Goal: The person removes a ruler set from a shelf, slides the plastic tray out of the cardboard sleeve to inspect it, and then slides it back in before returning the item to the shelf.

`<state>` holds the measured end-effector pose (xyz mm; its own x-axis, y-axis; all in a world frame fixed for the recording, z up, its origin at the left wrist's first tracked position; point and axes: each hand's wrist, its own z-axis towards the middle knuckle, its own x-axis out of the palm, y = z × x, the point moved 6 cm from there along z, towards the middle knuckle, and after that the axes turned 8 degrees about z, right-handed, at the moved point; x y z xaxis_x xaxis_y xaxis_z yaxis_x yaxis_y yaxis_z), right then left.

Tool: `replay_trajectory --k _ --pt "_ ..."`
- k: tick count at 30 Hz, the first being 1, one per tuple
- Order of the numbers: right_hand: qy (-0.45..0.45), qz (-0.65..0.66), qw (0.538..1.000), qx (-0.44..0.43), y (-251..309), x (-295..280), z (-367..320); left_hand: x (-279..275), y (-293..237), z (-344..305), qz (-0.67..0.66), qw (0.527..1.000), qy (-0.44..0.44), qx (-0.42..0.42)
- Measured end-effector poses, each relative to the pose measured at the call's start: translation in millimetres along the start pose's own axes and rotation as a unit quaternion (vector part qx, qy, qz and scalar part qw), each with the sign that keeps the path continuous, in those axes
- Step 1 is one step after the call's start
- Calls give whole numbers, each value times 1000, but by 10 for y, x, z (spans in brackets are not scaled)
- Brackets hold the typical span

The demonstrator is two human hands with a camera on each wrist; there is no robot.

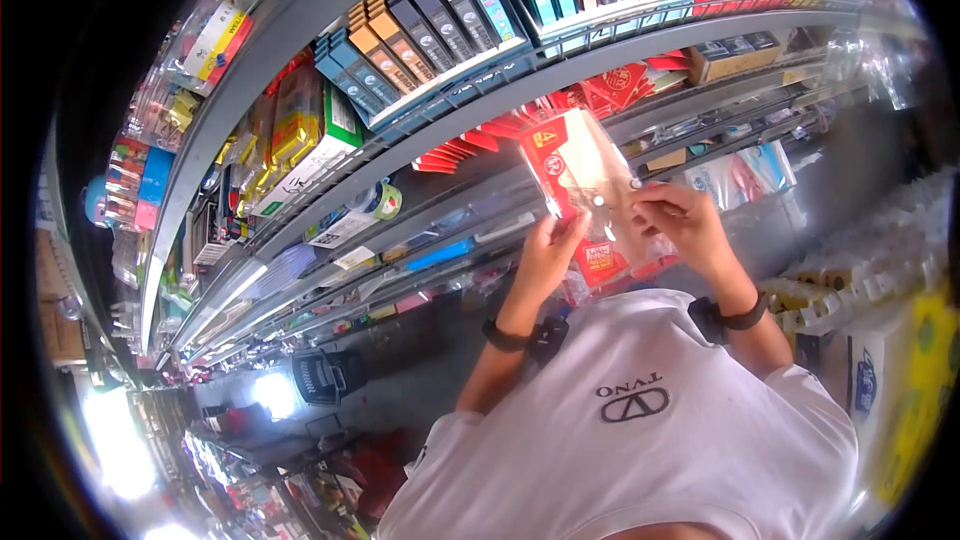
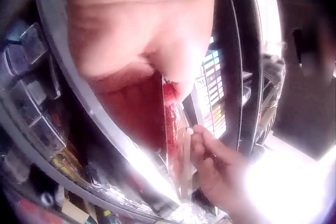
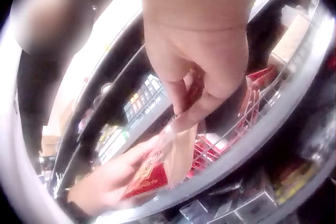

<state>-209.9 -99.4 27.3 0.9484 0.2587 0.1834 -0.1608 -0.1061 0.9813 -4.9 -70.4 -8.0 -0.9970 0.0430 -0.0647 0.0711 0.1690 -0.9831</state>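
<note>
A flat red-and-cream packet in clear plastic, printed with a "4" and red labels, is held up in front of the shelves. My left hand grips its lower left edge, the thumb lying over the front. On the opposite side, my right hand pinches the clear plastic at the packet's edge. The left wrist view shows the packet nearly edge-on below the left palm. From the right wrist, thumb and fingertips of the right hand meet on the plastic, above the packet's red printed part.
Rows of slim coloured boxes stand on the upper shelf behind a wire rail. Red envelopes lie on the shelf below, just beyond the packet. Lower shelves hold many packaged goods, and a black chair-like object stands at lower left.
</note>
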Motion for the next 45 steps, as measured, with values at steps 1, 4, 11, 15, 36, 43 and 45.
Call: replay_trajectory --k 1,4,11,15,36,43,45 --pt "-18 2 1000 5 40 -48 -4 -34 -14 -1 -13 1000 -22 1" --pt "-46 12 999 -12 63 -215 30 -119 29 10 -60 996 -71 2" --pt "69 36 997 10 -1 83 30 13 -86 -7 -51 998 -28 28" --pt "93 47 994 16 -23 149 2 48 -248 -21 -21 996 -38 73" --pt "94 30 990 -104 172 269 -112 80 -845 -336 237 931 -35 276" --pt "69 -97 972 -201 249 264 -201 68 -902 -385 212 927 -14 311" --pt "71 -83 968 -225 251 279 -200 64 -938 -397 206 926 -18 315"
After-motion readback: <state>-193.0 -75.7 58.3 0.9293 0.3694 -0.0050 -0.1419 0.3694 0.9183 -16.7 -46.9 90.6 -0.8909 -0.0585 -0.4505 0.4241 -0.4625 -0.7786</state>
